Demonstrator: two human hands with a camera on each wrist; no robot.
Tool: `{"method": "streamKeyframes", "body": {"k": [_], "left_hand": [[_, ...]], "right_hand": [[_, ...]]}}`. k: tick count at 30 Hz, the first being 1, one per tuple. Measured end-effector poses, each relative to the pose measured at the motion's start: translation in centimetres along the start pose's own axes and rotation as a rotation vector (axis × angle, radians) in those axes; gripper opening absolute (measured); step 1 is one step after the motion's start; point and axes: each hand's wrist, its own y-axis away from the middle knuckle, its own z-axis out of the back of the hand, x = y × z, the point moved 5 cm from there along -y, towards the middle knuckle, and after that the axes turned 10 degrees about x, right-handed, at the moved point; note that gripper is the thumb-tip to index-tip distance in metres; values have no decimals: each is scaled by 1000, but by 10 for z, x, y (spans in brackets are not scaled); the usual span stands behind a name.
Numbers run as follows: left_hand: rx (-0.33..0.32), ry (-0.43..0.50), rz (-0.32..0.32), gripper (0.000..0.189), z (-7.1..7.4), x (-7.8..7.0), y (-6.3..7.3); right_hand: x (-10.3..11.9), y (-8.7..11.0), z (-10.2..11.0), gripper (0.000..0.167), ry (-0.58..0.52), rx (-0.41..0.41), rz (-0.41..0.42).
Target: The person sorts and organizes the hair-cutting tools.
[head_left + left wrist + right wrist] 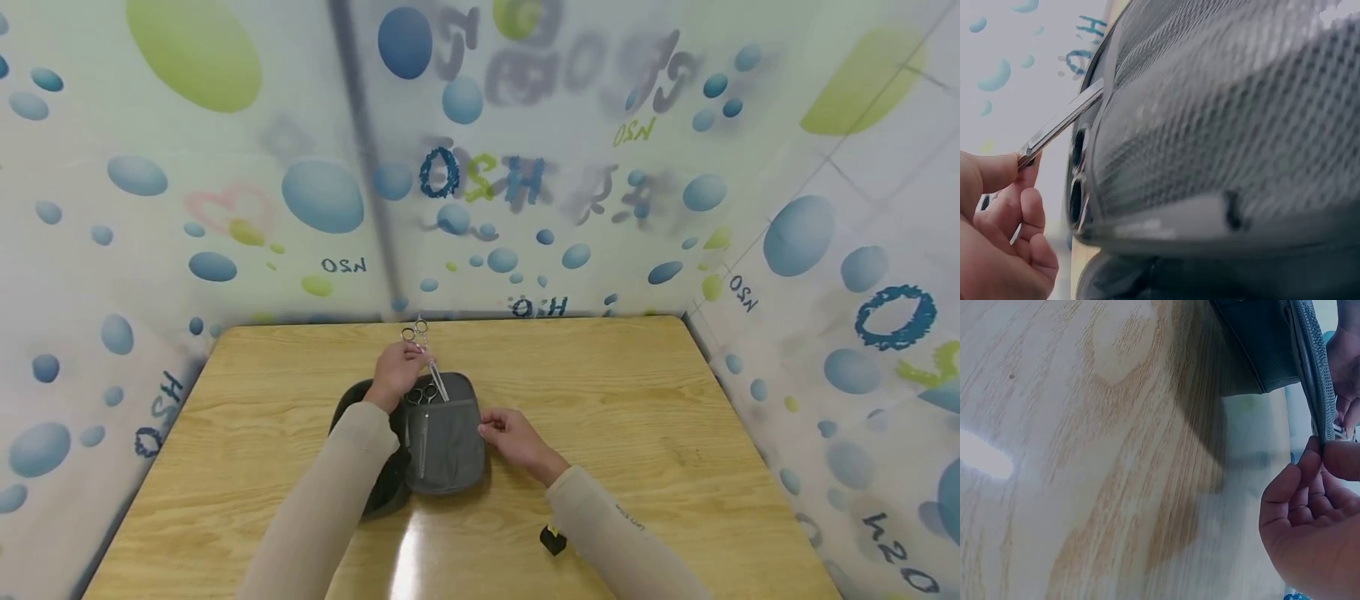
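Observation:
A grey zippered case (447, 454) lies opened on the table, its mesh-pocket flap on the right and its dark hollow half (388, 482) on the left. My left hand (397, 377) pinches a pair of silver scissors (438, 380) near the finger rings. Their blades point down, with the tips at the mouth of the mesh pocket, as the left wrist view also shows. Beside the blades, the rings of another pair of scissors (1077, 200) stick out of the pocket. My right hand (517, 437) pinches the flap's right edge between thumb and fingertips.
A small black object (553, 540) with a yellow mark lies near my right sleeve. The wood-grain table (630, 400) ends at a wall (495, 217) printed with bubbles and letters. Another such wall (855, 358) stands along the right side.

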Motion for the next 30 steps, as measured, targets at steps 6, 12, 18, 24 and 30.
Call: {"method": "streamKeyframes", "body": {"k": [6, 12, 18, 24, 30], "left_hand": [[-19, -5, -31, 25, -9, -4, -2], [22, -44, -11, 26, -17, -7, 1], [70, -117, -2, 23, -22, -9, 2], [110, -85, 4, 22, -26, -9, 1], [149, -115, 18, 26, -26, -10, 2]], "right_hand": [[-4, -2, 2, 20, -4, 3, -4], [-3, -2, 2, 21, -14, 12, -3], [-1, -2, 1, 22, -12, 12, -29], [-3, -3, 2, 22, -9, 9, -39], [-4, -4, 2, 21, 3, -6, -46]]}}
